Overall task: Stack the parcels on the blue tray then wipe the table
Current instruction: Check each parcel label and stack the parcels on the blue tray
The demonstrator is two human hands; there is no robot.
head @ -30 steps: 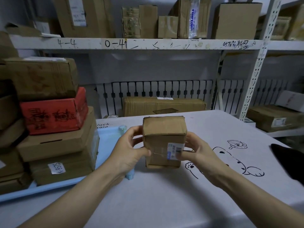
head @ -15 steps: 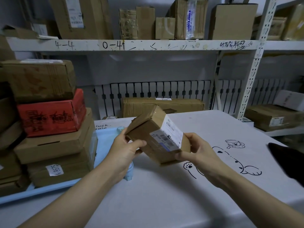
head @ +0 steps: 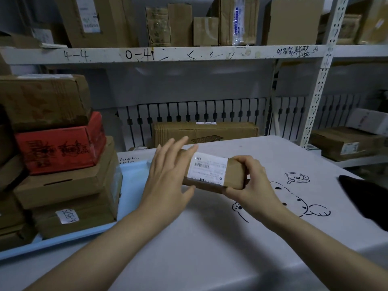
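I hold a small brown cardboard parcel just above the white table, a little right of the blue tray. It lies flat, its long side running left to right, with a white shipping label and barcode facing up. My right hand grips its right end, fingers curled over the top edge and thumb underneath. My left hand is spread, fingers straight, laid against the parcel's left end, steadying rather than clasping.

On the tray, at my left, other parcels stand stacked: a red box sits between brown cartons.

The parcel looks stiff and square-edged, and I judge it light, since one hand seems to carry most of it. The glossy label may be slick, so the bare cardboard at the two short ends seems the best place to hold. A dark cloth lies at the table's right edge.
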